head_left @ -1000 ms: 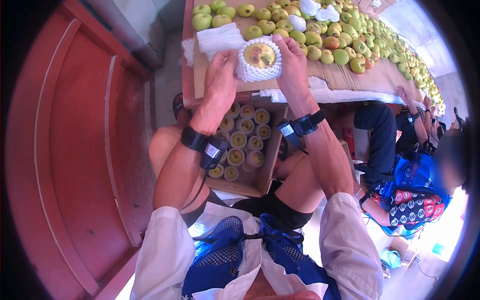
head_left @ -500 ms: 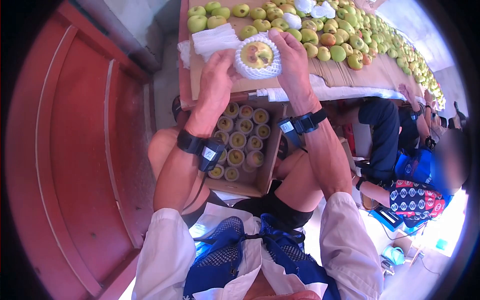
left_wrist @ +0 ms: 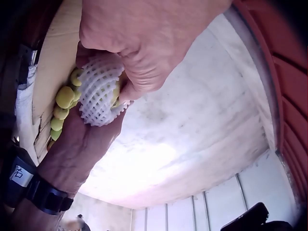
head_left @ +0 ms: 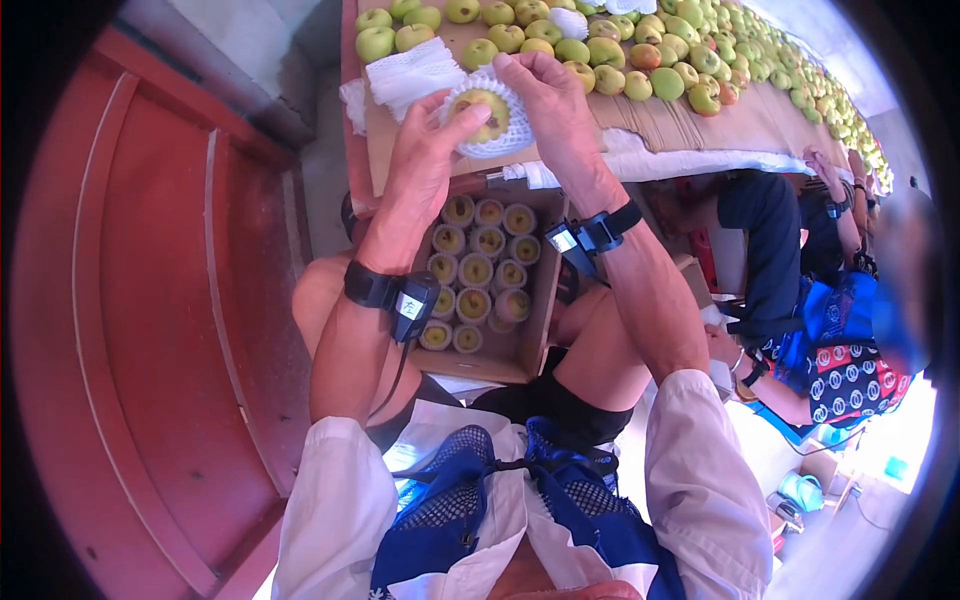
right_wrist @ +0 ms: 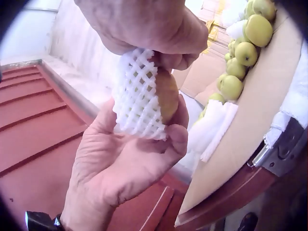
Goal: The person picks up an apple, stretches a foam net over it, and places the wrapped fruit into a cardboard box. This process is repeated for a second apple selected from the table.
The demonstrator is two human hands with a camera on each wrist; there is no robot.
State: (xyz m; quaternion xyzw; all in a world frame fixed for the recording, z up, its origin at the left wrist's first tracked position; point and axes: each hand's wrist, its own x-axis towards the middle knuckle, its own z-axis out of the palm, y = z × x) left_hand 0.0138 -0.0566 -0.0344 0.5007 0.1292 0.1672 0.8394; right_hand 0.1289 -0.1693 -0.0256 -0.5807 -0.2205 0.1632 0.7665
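Note:
A yellow-green apple with brownish marks sits in a white foam net, held up over the near edge of the table. My left hand grips it from the left, thumb across the apple's exposed face and fingers around the far side. From the right, my right hand pinches the edge of the net with thumb and curled fingers. In the right wrist view the net wraps one side of the apple, whose bare end faces the table. A stack of flat foam nets lies just beyond my left hand.
Many loose apples cover the cardboard-topped table. Below, between my knees, a cardboard box holds rows of netted apples. A red door stands at the left; another person sits at the right.
Both hands and the netted apple have shifted slightly left. The left thumb has moved from the net's side onto the apple's face. The head view has shifted a little.

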